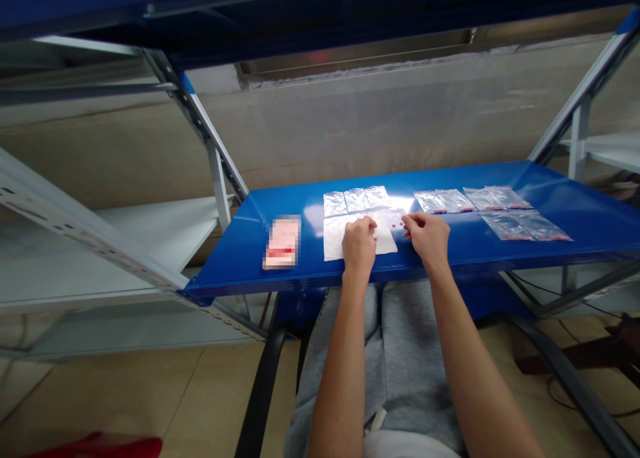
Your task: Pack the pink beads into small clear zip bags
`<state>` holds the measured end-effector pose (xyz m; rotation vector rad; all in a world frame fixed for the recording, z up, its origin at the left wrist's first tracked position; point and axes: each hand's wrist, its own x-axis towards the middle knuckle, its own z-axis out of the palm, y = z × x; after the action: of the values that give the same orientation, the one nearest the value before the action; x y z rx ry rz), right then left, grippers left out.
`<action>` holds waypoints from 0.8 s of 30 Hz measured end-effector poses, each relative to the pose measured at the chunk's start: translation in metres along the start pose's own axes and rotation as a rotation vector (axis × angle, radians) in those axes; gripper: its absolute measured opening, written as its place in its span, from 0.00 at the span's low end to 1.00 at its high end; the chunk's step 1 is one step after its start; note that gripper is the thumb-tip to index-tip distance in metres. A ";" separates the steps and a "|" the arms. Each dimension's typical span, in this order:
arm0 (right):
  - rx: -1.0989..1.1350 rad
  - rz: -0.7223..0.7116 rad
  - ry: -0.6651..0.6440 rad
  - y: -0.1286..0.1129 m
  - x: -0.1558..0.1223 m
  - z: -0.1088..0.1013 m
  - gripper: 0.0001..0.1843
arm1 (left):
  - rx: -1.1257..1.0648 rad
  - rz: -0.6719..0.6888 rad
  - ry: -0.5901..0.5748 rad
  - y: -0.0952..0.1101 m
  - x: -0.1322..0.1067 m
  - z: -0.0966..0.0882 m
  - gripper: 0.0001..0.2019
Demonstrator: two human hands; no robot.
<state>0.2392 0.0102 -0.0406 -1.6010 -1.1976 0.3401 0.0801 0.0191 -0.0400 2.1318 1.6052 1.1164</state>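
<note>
A white sheet lies on the blue shelf in front of me, with a few small red pieces on its right part. My left hand rests on the sheet with its fingers curled in. My right hand is at the sheet's right edge, its fingertips pinched together beside the red pieces; what they hold, if anything, is too small to make out. Three small clear bags lie in a row just behind the sheet.
Several more clear bags with red strips lie to the right on the shelf. A blurred pink and red stack sits at the left. White shelf uprights stand at both sides. My grey-trousered lap is below.
</note>
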 end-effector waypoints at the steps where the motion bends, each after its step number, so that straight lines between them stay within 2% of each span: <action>1: 0.006 -0.001 -0.001 0.001 0.000 0.000 0.10 | 0.002 0.000 0.000 0.000 0.000 0.000 0.12; 9: 0.134 0.043 -0.057 0.007 0.004 0.003 0.11 | -0.010 -0.013 -0.002 -0.001 0.001 0.000 0.12; 13: 0.358 0.144 -0.135 0.006 0.002 0.008 0.18 | -0.012 -0.013 0.000 -0.001 0.000 0.000 0.11; 16: 0.454 0.155 -0.182 0.005 0.000 0.012 0.23 | -0.024 -0.011 -0.002 0.000 0.000 -0.001 0.11; 18: 0.437 0.140 -0.170 0.005 -0.001 0.014 0.26 | -0.036 -0.013 -0.003 0.000 0.000 -0.001 0.11; 24: 0.206 0.082 -0.048 0.006 -0.003 0.020 0.21 | -0.054 -0.012 0.000 0.000 0.000 -0.001 0.11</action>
<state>0.2266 0.0196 -0.0545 -1.4717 -1.0971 0.5403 0.0790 0.0184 -0.0393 2.0856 1.5670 1.1427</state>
